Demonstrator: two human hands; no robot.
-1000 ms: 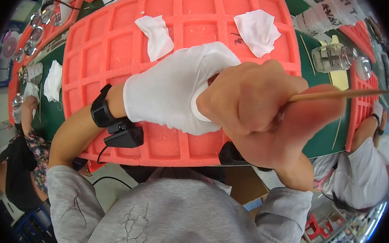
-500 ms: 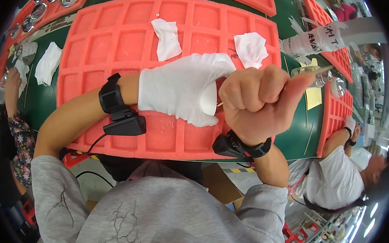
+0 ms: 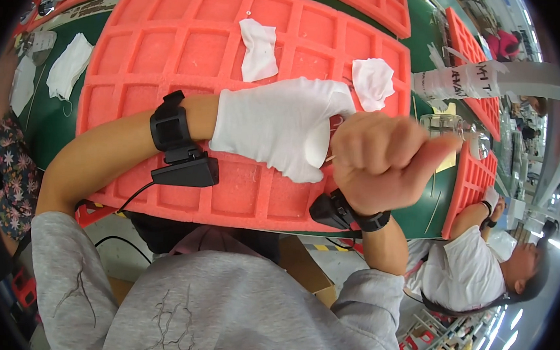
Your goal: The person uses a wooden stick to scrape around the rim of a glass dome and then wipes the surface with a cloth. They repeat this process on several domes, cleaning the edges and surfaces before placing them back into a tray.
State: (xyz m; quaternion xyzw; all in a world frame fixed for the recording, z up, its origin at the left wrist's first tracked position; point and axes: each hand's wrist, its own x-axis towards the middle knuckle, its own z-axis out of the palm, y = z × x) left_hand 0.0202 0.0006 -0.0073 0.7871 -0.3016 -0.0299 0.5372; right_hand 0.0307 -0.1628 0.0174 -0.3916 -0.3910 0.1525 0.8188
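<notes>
I am seeing the left hand (image 3: 276,127), in a white glove, reaching across the red foam tray (image 3: 201,53) from its near left side, its back facing up. Its fingers are curling around a smooth white piece (image 3: 318,145) above the tray's right half; the fingertips are hiding behind the right hand, so I cannot tell how they are sitting. The right hand (image 3: 383,162), bare and slightly blurred, is forming a closed fist over the tray's right edge, thumb pointing away to the right. It is gripping a thin pale stick (image 3: 331,157), whose short end is showing beside the white piece; the fist is hiding the rest from me. Both wrists are wearing black devices.

Two white cloths, one left (image 3: 259,50) and one right (image 3: 372,83), are lying on the tray beyond the hands. A folded white cloth (image 3: 68,66) is resting left of the tray. To its right, a clear jar (image 3: 441,126) is lying near yellow paper (image 3: 447,161), and a wrapped post (image 3: 452,83) is standing in the way by its far right corner. Farther right, a co-worker in white (image 3: 466,270) is sitting.
</notes>
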